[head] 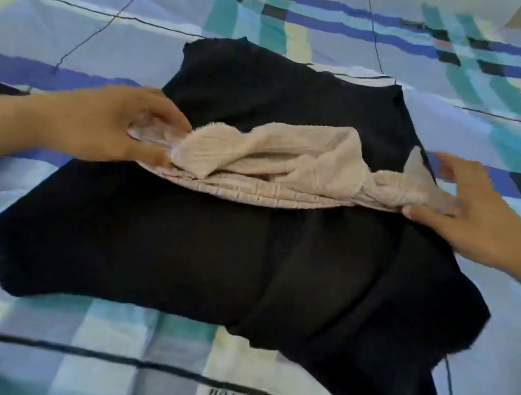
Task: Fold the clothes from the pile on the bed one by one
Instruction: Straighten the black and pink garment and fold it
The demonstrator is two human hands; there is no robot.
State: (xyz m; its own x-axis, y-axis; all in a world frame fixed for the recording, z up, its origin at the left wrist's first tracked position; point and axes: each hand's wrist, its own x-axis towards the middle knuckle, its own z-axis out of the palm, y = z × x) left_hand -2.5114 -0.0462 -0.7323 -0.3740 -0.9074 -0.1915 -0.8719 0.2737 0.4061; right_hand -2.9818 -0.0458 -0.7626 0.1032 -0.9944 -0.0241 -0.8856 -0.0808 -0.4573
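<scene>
Beige top (269, 160), lying across black garment (206, 257): likely soft, light; ends offering best hold. Left hand (97, 126) is pinching one end; right hand (467, 220), spread, is pressing the other.

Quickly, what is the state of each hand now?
Left hand: pinches the beige ribbed knit garment at its left end.
Right hand: touches its right end; grip cannot be told.
</scene>
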